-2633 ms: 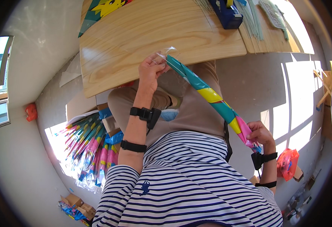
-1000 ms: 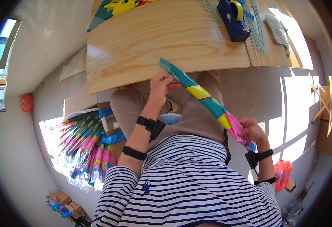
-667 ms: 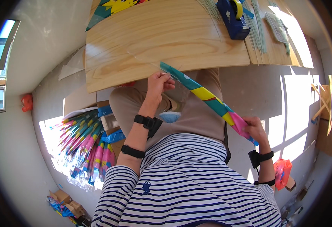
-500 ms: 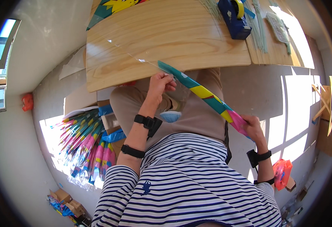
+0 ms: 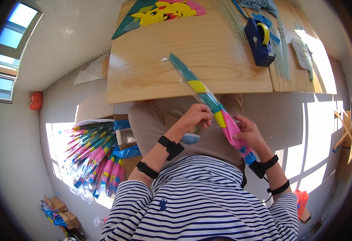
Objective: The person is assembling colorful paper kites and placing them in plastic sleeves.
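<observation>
One clear sleeve (image 5: 213, 104), rolled sheet (image 5: 219, 118) inside — pinched by right hand (image 5: 251, 135) — left hand (image 5: 196, 117) alongside, grip unclear

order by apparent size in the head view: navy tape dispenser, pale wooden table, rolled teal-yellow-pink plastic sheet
Largest to smallest:
1. pale wooden table
2. rolled teal-yellow-pink plastic sheet, though nearer the camera
3. navy tape dispenser

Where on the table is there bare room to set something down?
The table looks bare left of the roll, below the printed sheet, and between the roll and the tape dispenser. It's crowded around and right of the dispenser: sticks, clear box, cloth.
</observation>
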Available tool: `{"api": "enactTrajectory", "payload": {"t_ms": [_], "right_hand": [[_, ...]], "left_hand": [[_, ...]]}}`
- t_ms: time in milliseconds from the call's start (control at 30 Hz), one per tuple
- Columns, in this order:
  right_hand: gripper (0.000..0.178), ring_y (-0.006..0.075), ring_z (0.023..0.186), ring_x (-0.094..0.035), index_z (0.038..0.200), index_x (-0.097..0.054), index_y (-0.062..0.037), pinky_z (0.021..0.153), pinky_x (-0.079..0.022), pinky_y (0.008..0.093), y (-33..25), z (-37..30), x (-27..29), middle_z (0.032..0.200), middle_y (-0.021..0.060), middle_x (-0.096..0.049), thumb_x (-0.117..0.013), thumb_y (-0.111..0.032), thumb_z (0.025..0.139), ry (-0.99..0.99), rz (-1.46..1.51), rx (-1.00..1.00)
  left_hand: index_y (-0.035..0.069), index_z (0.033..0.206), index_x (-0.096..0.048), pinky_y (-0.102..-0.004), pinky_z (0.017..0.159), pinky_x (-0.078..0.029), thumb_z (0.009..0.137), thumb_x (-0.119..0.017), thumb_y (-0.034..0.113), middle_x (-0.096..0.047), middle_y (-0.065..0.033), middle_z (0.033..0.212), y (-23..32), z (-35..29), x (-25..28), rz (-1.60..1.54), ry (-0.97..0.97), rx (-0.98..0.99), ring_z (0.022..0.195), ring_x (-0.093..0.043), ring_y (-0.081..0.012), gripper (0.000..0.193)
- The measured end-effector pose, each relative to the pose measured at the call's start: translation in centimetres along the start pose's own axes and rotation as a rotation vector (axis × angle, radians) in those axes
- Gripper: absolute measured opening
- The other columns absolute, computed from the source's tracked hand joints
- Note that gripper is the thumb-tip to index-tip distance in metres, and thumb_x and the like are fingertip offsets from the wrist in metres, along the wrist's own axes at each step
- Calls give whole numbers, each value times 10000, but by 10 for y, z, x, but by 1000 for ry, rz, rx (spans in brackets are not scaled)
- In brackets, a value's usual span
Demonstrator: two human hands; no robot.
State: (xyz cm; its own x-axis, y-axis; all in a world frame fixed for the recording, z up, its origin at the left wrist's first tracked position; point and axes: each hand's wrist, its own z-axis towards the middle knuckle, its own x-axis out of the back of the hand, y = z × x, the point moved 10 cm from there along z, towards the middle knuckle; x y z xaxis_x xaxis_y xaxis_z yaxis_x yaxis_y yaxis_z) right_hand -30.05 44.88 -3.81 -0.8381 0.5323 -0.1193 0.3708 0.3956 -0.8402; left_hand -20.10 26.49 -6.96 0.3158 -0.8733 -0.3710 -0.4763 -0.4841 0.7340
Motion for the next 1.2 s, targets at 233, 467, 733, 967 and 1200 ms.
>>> {"api": "enactTrajectory", "payload": {"t_ms": [233,467,733,967,1200], "right_hand": [[636,198,989,-690,1384,-537,79,906,-581,333,-37,69,-46,1175,137,-689,-687,180,774,-88,228,22],[509,162,966,-688,1264,-629,68,888,-578,304,-55,56,-65,1096,100,-708,-679,178,770,-103,132,61],[665,168,1021,-681,1386,-537,31,916,-567,316,-61,58,-99,1168,101,-684,-735,133,759,-53,-119,141],[669,172,935,-692,1355,-609,3,819,-559,318,-94,67,-82,1020,119,-716,-839,-269,790,172,-512,308],[356,93,654,-609,976,-789,1,591,-475,272,-70,55,-86,738,30,-698,-792,-347,903,68,-326,159]], "left_hand": [[36,958,-675,-247,576,-556,959,-709,139,-698,-67,764,7,-29,-36,49,-157,-17,642,-679,-130,108],[46,1133,-656,-322,818,-598,949,-761,282,-722,-43,1050,17,-43,23,7,71,-18,947,-710,-149,318],[46,1178,-660,-325,804,-612,917,-760,88,-728,-38,1034,20,-14,77,-443,293,-363,923,-724,-166,283],[14,1148,-628,-360,878,-608,879,-731,-42,-724,-77,1052,82,-26,98,-413,359,-519,944,-721,-214,293],[23,1128,-646,-300,764,-615,865,-756,-31,-719,-54,997,114,-35,109,-395,362,-593,870,-719,-171,290]]}}
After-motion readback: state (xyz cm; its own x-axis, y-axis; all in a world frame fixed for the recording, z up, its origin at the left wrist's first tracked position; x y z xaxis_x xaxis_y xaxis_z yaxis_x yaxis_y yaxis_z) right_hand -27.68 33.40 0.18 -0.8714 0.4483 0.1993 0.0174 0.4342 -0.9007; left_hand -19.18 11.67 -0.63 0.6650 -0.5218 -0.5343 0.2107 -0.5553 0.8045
